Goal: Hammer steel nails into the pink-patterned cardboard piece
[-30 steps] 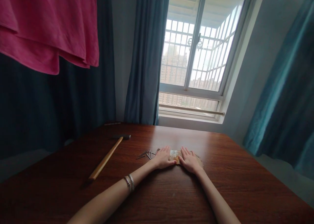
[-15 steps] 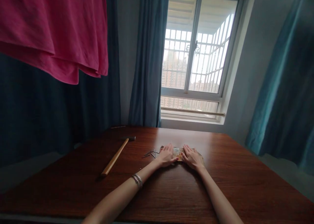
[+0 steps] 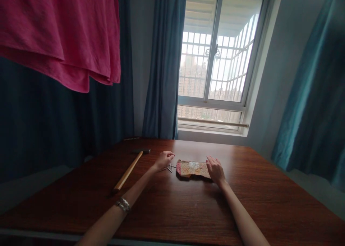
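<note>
A flat, patterned board (image 3: 190, 169) with a jagged near edge lies on the table, pink at its left end and with a shiny clear patch near its middle. My right hand (image 3: 215, 169) rests over the board's right end, fingers stretched out, and hides that end. To the left of the board, my left hand (image 3: 163, 160) is just above a few nails (image 3: 169, 168), its fingers curled together. Whether anything is between those fingers is hidden. Part of the nail pile is covered by this hand.
A hammer (image 3: 128, 171) with a wooden handle lies left of my left hand, its dark head toward the window. The brown wooden table (image 3: 183, 210) runs up to the wall and window (image 3: 212, 95). A pink cloth (image 3: 61, 41) hangs at the upper left.
My left hand has lifted off the board's left end and moved left over the nails, its fingers now curled. My right hand has shifted slightly right, uncovering more of the board.
</note>
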Demonstrator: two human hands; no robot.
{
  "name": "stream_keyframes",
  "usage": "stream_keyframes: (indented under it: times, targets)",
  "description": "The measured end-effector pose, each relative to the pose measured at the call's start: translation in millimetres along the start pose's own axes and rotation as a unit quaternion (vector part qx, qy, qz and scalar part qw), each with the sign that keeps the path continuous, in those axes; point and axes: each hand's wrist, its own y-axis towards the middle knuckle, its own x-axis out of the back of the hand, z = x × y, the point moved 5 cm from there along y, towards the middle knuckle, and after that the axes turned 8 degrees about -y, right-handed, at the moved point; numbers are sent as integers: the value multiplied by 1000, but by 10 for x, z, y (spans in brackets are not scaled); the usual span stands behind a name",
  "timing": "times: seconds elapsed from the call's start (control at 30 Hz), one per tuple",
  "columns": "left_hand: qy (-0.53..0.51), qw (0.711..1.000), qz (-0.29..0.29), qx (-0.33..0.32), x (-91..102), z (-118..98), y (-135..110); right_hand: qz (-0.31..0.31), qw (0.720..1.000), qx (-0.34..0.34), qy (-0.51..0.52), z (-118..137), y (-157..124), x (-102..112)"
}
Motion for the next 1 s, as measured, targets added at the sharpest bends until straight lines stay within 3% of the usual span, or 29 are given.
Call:
stream_keyframes:
  times: [0.13, 0.23, 0.4, 0.57, 0.8, 1.0]
  targets:
    - [67, 994, 70, 58, 243, 288, -254, -21, 999, -12, 20, 5, 1, 32]
    - [96, 984, 106, 105, 312, 456, -520, -11, 999, -17, 31, 30, -8, 43]
    - [148, 973, 123, 130, 373, 510, -813, -3, 999, -30, 30, 41, -17, 74]
    - [157, 970, 121, 139, 400, 489, -865, 2, 999, -42, 18, 18, -24, 78]
    - [143, 973, 131, 129, 310, 580, -849, -64, 998, -20, 19, 15, -37, 100]
    - [114, 974, 149, 125, 273, 498, -847, -80, 996, -12, 28, 8, -28, 79]
